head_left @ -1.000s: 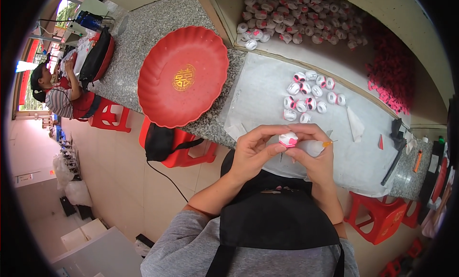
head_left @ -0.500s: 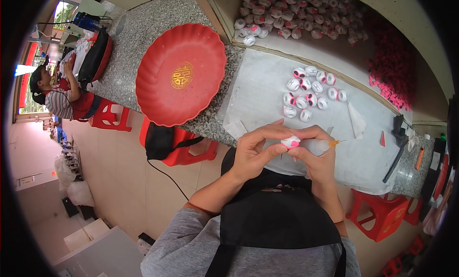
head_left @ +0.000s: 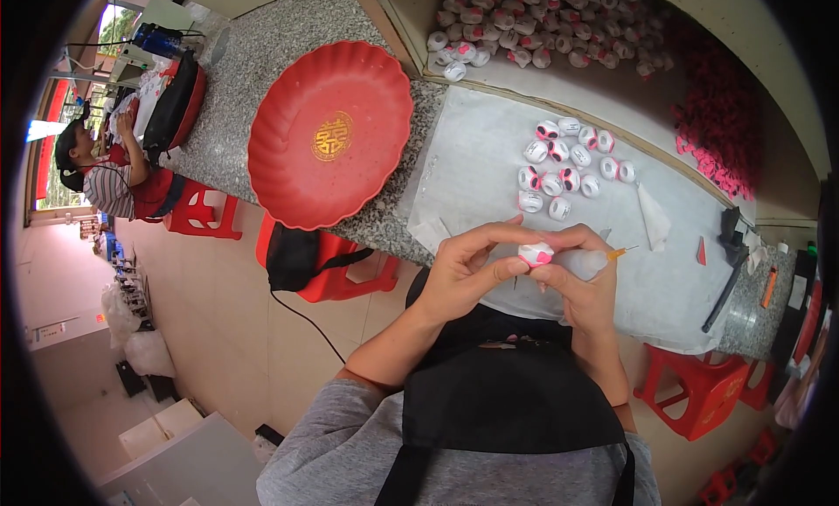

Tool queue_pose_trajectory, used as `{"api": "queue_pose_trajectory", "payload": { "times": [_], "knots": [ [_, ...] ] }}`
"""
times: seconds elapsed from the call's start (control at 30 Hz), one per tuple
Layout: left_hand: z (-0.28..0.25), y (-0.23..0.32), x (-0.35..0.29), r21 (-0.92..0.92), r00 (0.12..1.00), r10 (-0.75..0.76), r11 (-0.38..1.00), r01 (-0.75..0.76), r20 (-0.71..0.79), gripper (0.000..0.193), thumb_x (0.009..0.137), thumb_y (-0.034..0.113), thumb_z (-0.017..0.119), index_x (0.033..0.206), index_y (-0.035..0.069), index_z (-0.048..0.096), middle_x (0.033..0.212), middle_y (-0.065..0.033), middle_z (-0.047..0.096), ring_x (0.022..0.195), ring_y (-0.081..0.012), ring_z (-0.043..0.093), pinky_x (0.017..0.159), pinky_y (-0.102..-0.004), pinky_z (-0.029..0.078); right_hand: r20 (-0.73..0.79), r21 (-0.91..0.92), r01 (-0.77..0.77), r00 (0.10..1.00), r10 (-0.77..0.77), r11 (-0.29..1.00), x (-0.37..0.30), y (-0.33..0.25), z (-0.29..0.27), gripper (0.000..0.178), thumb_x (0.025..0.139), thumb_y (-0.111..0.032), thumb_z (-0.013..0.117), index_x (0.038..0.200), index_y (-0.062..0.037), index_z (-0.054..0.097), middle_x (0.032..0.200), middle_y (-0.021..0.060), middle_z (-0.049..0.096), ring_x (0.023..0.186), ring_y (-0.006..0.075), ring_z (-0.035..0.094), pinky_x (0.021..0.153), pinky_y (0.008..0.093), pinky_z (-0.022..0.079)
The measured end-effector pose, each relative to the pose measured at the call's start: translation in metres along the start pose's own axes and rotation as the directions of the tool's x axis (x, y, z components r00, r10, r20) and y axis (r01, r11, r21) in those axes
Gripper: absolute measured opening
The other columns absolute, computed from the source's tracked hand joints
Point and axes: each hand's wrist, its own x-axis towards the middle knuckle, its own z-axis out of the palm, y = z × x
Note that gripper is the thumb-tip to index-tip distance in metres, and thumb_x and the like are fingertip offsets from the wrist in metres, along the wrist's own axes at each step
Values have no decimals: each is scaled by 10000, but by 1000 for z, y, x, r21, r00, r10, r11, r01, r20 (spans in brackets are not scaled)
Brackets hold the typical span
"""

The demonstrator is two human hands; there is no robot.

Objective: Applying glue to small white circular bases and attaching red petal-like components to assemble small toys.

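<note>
1. Your left hand (head_left: 463,274) pinches a small white-and-pink bead (head_left: 536,254) between thumb and fingertips, just above the near edge of the bench (head_left: 262,86).
2. Your right hand (head_left: 584,289) is clenched around a pale squeeze bottle (head_left: 584,261), its orange tip (head_left: 619,253) pointing right, while its thumb also presses against the bead (both hands meet on it).
3. A white sheet (head_left: 489,156) covers the bench in front of you; on it, beyond your hands, sits a cluster (head_left: 568,165) of finished white-and-pink beads, close together.
4. A large red tray (head_left: 328,135) with a gold emblem lies on the bare granite to the left of the sheet, overhanging the bench edge.
5. Farther back, in a wooden box (head_left: 524,82), a big heap (head_left: 542,25) of similar beads spreads out, with a pile of pink pieces (head_left: 712,130) to its right.
6. A white cone (head_left: 654,216) and a black tool (head_left: 730,253) rest on the sheet at the right.
7. A red stool (head_left: 336,279) with a black bag on it stands under the bench at your left; another person (head_left: 105,174) sits at the far left end.
</note>
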Motion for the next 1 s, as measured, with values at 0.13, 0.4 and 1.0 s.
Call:
{"api": "queue_pose_trajectory", "payload": {
  "times": [0.13, 0.4, 1.0],
  "knots": [
    [-1, -2, -1, -17, 999, 21, 1000, -20, 31, 259, 734, -12, 514, 990, -45, 495, 971, -101, 534, 934, -140, 483, 964, -347, 201, 16, -10, 1, 1000, -1, 1000, 2, -2, 0, 241, 646, -8, 637, 867, 9, 543, 644, 44, 550, 536, 64, 483, 475, 176, 372],
    [2, -6, 0, 39, 997, 64, 997, -63, -35, 258, 728, -22, 511, 984, -49, 495, 965, -105, 535, 934, -138, 486, 961, -359, 213, 12, 1, -34, 999, 34, 999, 6, -4, 2, 246, 663, 11, 594, 901, 9, 534, 654, 42, 546, 533, 59, 472, 457, 171, 371],
    [4, -2, 2, -29, 999, 14, 999, -15, -45, 265, 722, -10, 537, 983, -21, 496, 951, -93, 531, 927, -130, 482, 970, -365, 190, -22, 69, -84, 996, 86, 994, 6, -3, 4, 228, 645, 5, 599, 867, 14, 548, 636, 45, 534, 528, 79, 474, 451, 182, 370]
  ]
}}
